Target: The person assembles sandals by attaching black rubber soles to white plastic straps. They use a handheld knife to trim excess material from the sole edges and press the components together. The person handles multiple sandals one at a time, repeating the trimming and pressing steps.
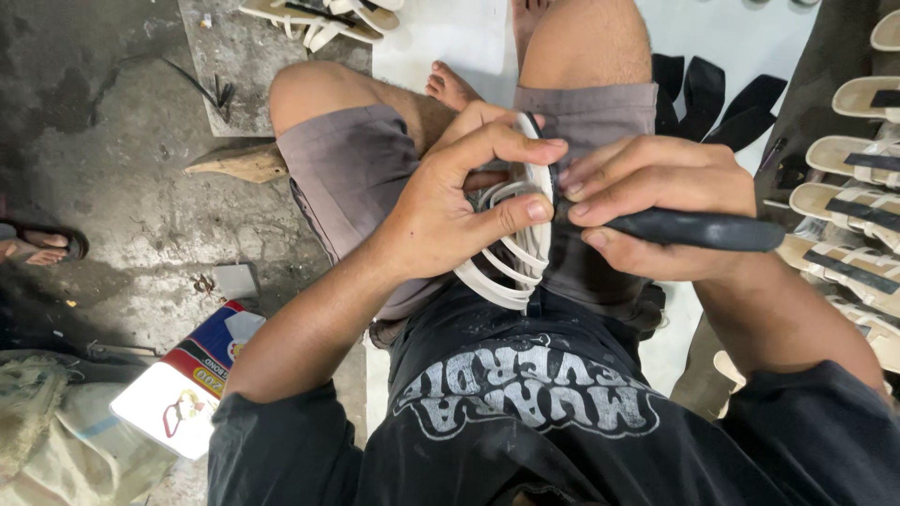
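Observation:
My left hand point(459, 201) grips a white strappy sandal upper point(525, 258) on edge over my lap, thumb on the top rim and fingers across the straps. My right hand point(647, 201) is closed around a tool with a black handle point(703, 230), whose tip meets the sandal's rim near my left thumb. The tool's working end is hidden between the fingers. I sit with bare knees up, in grey shorts and a black printed shirt.
Rows of beige sandal soles with white and black straps point(858, 215) lie at the right. Black cut strap pieces point(712, 94) lie on a white sheet ahead. More sandals point(323, 19) rest top left. An opened tin point(187, 394) stands on the concrete floor at the left, another person's sandalled foot point(42, 244) beyond it.

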